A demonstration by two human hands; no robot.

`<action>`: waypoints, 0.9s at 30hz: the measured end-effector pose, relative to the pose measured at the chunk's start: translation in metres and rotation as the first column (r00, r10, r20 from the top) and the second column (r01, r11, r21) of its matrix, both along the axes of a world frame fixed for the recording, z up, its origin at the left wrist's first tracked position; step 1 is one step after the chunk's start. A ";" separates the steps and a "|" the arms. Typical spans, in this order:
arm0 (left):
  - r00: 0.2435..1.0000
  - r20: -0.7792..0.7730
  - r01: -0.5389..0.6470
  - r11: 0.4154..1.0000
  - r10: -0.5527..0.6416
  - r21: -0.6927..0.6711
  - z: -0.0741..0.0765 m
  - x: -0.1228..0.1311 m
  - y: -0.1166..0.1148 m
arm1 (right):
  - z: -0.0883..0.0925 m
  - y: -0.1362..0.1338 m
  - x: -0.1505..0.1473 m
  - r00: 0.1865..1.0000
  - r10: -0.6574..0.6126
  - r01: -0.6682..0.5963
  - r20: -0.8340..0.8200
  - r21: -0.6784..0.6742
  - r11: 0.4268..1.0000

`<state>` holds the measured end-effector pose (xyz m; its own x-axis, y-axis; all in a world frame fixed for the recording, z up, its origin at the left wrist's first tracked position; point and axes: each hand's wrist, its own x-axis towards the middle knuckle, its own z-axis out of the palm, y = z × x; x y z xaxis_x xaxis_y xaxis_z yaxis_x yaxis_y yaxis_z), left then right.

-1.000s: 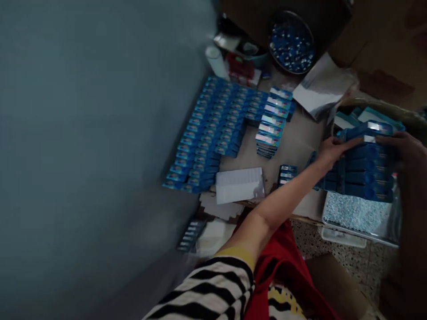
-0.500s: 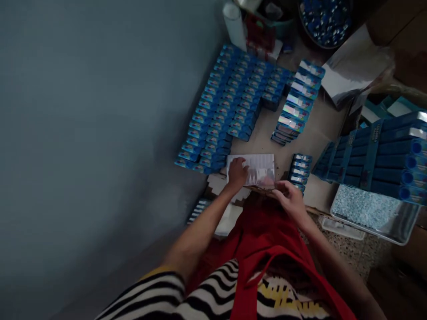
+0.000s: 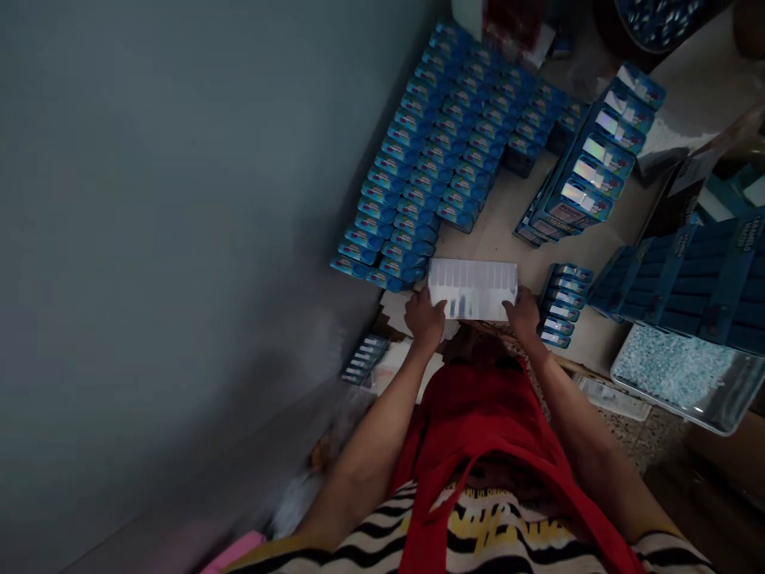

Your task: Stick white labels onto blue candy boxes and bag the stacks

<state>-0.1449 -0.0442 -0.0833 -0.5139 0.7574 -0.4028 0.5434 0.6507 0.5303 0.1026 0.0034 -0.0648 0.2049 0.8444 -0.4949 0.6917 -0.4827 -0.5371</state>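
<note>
A whitish rectangular pack (image 3: pixel 473 288) with a glossy, striped top lies at the near edge of the table; what it is made of is hard to make out. My left hand (image 3: pixel 425 319) holds its left end, thumb over the near corner. At the opposite end, my right hand (image 3: pixel 522 315) grips the pack the same way. Just right of that hand stands a short row of small blue boxes (image 3: pixel 565 307). Beyond the left hand, long rows of blue boxes (image 3: pixel 418 159) stand packed together along the wall.
Another row of blue boxes (image 3: pixel 603 159) stands farther back on the table (image 3: pixel 499 215). To the right are a large stack of blue boxes (image 3: pixel 687 279) and a metal tray (image 3: pixel 741 399) of small pale-blue pieces. A grey wall (image 3: pixel 179 239) borders the left.
My left hand has moved from the pack's top to its left end. My right hand has closed round the right end. The camera view has shifted.
</note>
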 end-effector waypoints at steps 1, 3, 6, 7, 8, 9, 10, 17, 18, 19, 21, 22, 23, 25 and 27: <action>0.997 0.059 -0.059 0.998 0.058 0.021 0.000 -0.001 0.001 | -0.001 0.002 -0.001 1.000 -0.018 0.018 -0.014 0.004 1.000; 0.962 0.194 -0.202 0.979 0.192 0.032 -0.002 -0.004 0.005 | -0.003 0.008 -0.004 0.997 -0.053 0.053 -0.062 0.009 0.999; 0.908 0.328 -0.280 0.960 0.260 0.015 -0.007 -0.008 0.012 | -0.003 0.017 -0.004 0.980 -0.064 0.068 -0.186 0.017 0.998; 0.900 0.363 -0.266 0.964 0.243 0.014 -0.008 -0.010 0.013 | -0.001 0.019 -0.001 0.972 -0.057 0.063 -0.228 0.018 0.998; 0.879 0.425 -0.247 0.969 0.217 0.016 -0.007 -0.013 0.012 | 0.002 0.019 0.005 0.959 -0.047 0.054 -0.281 0.018 0.998; 0.837 0.516 -0.225 0.974 0.181 0.023 -0.004 -0.016 0.011 | 0.006 0.019 0.011 0.936 -0.036 0.044 -0.351 0.016 0.999; 0.772 0.621 -0.197 0.980 0.134 0.033 0.000 -0.019 0.009 | 0.012 0.017 0.019 0.900 -0.027 0.038 -0.435 0.016 0.999; 0.549 0.834 0.134 0.991 -0.059 -0.019 0.053 -0.024 0.013 | 0.067 0.009 0.064 0.735 -0.022 -0.017 -0.678 -0.051 0.999; 0.563 0.824 0.129 0.991 -0.059 -0.017 0.060 -0.021 0.016 | 0.073 0.010 0.066 0.746 -0.012 -0.018 -0.666 -0.038 0.999; 0.567 0.822 0.107 0.994 -0.047 -0.017 0.067 -0.018 0.020 | 0.078 0.011 0.068 0.755 -0.006 -0.014 -0.656 -0.025 1.000; 0.557 0.831 0.033 0.999 0.006 -0.030 0.077 -0.010 0.025 | 0.085 0.012 0.070 0.764 -0.019 0.011 -0.645 -0.017 1.000; 0.555 0.831 -0.009 0.999 0.035 -0.036 0.082 -0.006 0.027 | 0.087 0.011 0.071 0.768 -0.035 0.030 -0.639 -0.019 0.999; 0.561 0.826 -0.046 0.998 0.056 -0.036 0.086 -0.002 0.028 | 0.087 0.009 0.072 0.776 -0.050 0.052 -0.628 -0.016 0.999; 0.599 0.798 -0.098 0.995 0.066 -0.008 0.092 0.006 0.029 | 0.087 0.004 0.070 0.829 -0.035 0.072 -0.558 0.045 0.996; 0.676 0.736 -0.115 0.992 0.034 0.060 0.095 0.011 0.030 | 0.089 -0.003 0.067 0.917 0.032 0.042 -0.398 0.177 0.983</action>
